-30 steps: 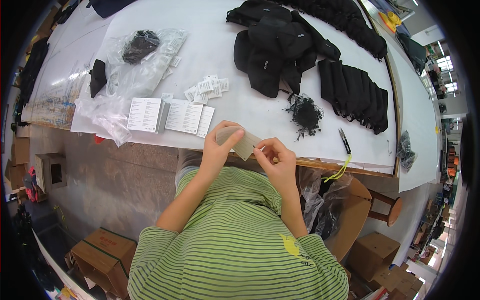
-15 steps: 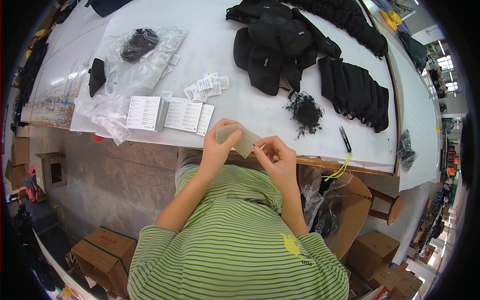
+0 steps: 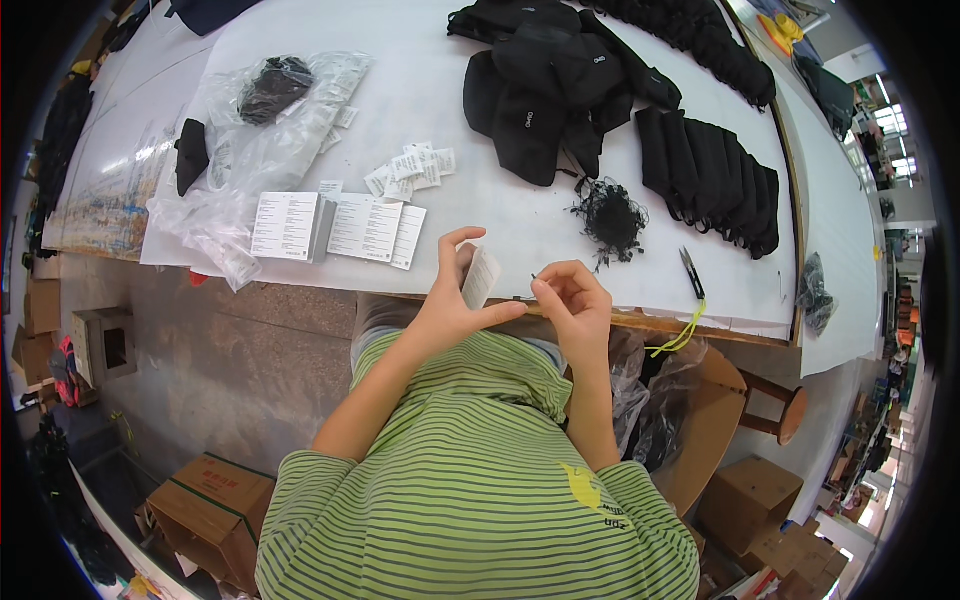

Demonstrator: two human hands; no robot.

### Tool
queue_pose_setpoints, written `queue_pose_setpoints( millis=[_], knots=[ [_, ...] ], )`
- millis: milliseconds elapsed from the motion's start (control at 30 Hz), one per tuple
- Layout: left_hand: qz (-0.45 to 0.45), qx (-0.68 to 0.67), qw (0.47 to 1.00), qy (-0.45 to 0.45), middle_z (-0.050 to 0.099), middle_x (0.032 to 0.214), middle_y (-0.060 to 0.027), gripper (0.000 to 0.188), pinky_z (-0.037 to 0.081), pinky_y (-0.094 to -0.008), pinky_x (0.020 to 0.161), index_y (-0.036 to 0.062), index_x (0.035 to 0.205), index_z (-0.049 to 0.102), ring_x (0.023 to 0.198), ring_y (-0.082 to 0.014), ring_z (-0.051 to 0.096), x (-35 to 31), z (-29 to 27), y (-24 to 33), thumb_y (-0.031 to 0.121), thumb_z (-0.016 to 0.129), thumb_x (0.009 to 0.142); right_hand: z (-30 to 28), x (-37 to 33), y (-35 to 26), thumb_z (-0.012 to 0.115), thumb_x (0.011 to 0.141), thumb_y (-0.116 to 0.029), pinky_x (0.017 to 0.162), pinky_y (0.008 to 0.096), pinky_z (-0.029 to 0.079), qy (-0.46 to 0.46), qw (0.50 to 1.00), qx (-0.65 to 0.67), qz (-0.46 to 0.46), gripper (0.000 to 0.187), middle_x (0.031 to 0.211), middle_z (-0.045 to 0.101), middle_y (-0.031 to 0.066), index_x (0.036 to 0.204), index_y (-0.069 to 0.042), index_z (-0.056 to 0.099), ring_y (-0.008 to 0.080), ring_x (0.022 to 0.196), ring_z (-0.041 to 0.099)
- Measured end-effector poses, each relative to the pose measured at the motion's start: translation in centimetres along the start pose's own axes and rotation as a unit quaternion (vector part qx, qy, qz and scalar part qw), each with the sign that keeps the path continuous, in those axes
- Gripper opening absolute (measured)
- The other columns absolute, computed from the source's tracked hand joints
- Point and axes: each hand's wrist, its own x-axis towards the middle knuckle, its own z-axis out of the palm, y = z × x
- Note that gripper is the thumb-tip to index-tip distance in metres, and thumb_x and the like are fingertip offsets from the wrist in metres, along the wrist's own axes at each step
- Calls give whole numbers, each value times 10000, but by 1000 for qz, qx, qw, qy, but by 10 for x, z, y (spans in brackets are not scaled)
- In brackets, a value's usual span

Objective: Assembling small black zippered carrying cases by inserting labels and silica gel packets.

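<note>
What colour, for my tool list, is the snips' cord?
The cord is yellow, clearest in the head view.

White printed card (image 3: 482,279), steeply tilted, black string (image 3: 523,298) nearby

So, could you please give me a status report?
Left hand holding pale card. Right hand pinching thin dark string. Black snips lying apart, to the right.

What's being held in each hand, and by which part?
The left hand holds a pale card by its left side. The right hand pinches a small dark thing; which part, I can't tell.
</note>
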Motion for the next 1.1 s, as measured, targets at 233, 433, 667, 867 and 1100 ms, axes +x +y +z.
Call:
queue_pose_setpoints(
  millis=[233,433,667,867,1100],
  knots=[
    [-6,-36,998,-57,476,1117,-98,722,419,-310,898,104,1248,293,1028,-181,477,-2,1,-1,138,780,715,-3,-2,7,690,812,-60,477,191,186,-18,997,-76,9,75,566,409,-90,855,-50,629,-7,517,295],
    [-5,-97,994,-50,506,1083,-58,415,454,-277,847,38,1180,475,985,-127,508,0,2,9,-6,645,804,4,-3,3,688,810,-62,470,198,191,-15,994,-107,7,65,547,347,-92,849,-47,637,1,508,275],
    [12,-66,998,-3,558,1016,-34,166,437,-203,752,-17,1020,642,883,-76,550,-1,3,10,14,624,858,7,-3,-2,695,795,-60,460,209,200,10,982,-185,-36,76,509,284,-74,842,-55,635,19,478,245],
    [182,173,967,46,596,905,-45,204,457,-227,722,10,963,666,827,-118,574,-1,4,7,-65,666,774,12,-5,-2,698,801,-68,458,210,203,34,979,-198,-41,80,510,288,-67,853,-57,639,21,480,252],
    [139,91,986,24,601,915,-70,208,462,-256,730,9,922,677,850,-152,579,-3,0,11,-99,668,745,12,-7,3,707,813,-73,455,198,240,28,988,-132,-70,114,535,411,-59,914,-50,659,19,493,324]
  ],
)
